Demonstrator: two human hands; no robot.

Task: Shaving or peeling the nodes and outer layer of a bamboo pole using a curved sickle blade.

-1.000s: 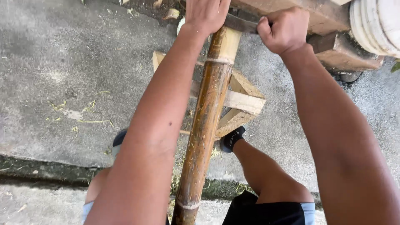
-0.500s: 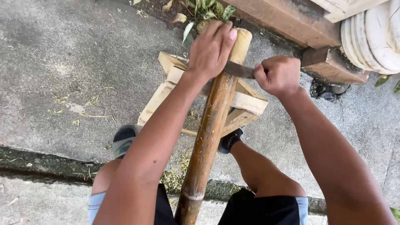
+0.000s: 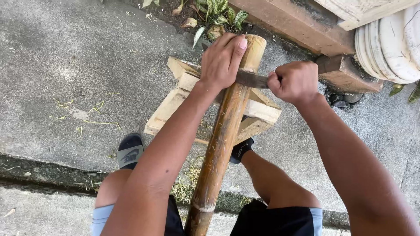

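With our left hand [image 3: 222,61] pressing flat on the blade [image 3: 251,79] and our right hand [image 3: 295,82] fisted around its handle, we work the bamboo pole [image 3: 223,135] — propped on the wooden stand [image 3: 262,111] — best by keeping the edge shallow, the pull even.

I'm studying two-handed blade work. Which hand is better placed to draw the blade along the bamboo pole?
Probably the right hand: it grips the blade's handle end. The left hand lies over the blade and bamboo pole, steadying.
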